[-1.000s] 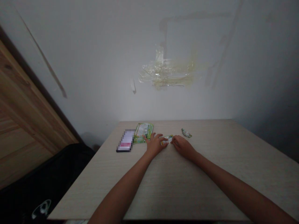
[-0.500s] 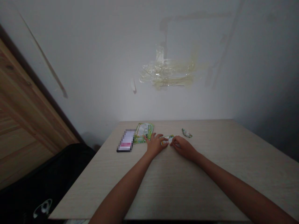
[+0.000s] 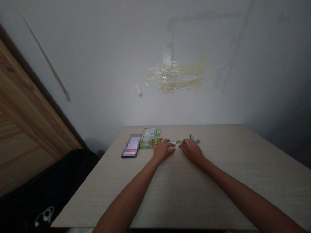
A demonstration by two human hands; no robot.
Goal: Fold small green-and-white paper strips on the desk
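Note:
A small folded green-and-white packet [image 3: 177, 143] lies on the table between my hands. My left hand [image 3: 161, 150] rests with its fingers spread, thumb and forefinger on the packet's left end. Pinched fingers of my right hand [image 3: 191, 149] are at the packet's right edge; the exact grip is too small to see clearly. Left of my left hand, partly behind its fingers, is a stack of flat green-and-white packets [image 3: 150, 133]. Just beyond my right hand lies a crumpled green-and-white piece [image 3: 194, 138].
A phone [image 3: 131, 146] with a blurred screen lies left of the stack. The pale wooden table [image 3: 175, 194] meets a wall [image 3: 109, 64] with shiny tape on it. At the left are a wooden panel [image 3: 29, 106] and a black bag-like item [image 3: 58, 174].
My right hand has shifted slightly right, away from my left hand, and more of the packet shows between them. My left hand stays in place.

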